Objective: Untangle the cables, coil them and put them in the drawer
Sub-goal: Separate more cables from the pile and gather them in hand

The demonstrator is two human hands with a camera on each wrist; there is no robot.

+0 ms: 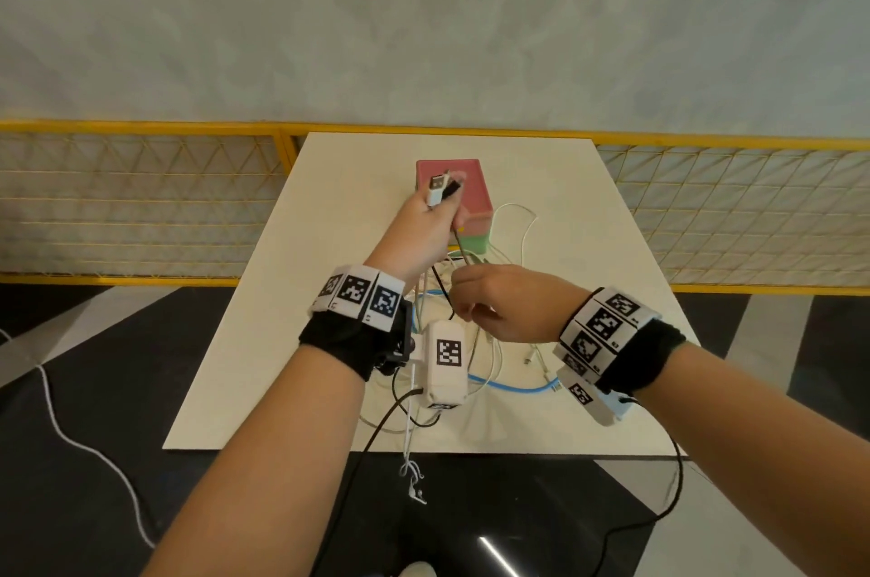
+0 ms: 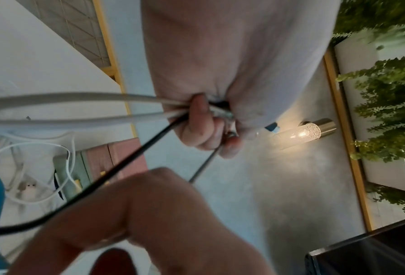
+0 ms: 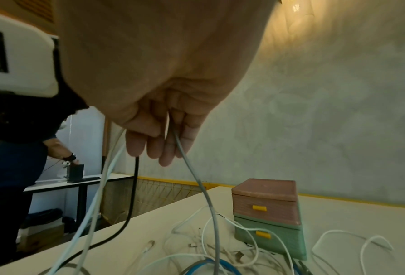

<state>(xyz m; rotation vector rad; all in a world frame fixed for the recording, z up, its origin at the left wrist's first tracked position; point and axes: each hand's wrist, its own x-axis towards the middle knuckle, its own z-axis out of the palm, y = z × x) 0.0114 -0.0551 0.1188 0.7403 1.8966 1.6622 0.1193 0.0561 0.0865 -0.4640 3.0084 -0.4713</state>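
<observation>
My left hand [image 1: 430, 223] is raised over the table and grips several cable ends, with a white USB plug [image 1: 437, 189] and a black plug [image 1: 453, 188] sticking out above the fist. White, black and grey cables [image 2: 126, 119] run down from it. Lower and to the right, my right hand [image 1: 499, 308] pinches the grey cable [image 3: 191, 171] between its fingers [image 3: 166, 147]. The rest of the tangle [image 1: 489, 369], including a blue cable [image 1: 513, 387], lies on the table [image 1: 588, 247]. The small drawer unit [image 1: 471, 186], pink over green, stands shut behind my left hand.
A yellow mesh fence [image 1: 141, 200] runs behind the table. The near table edge [image 1: 423, 452] is under my forearms, and thin cords hang over it. Another person [image 3: 20, 158] works at a black table far left. A lit lamp [image 2: 302, 133] and plants are off to the side.
</observation>
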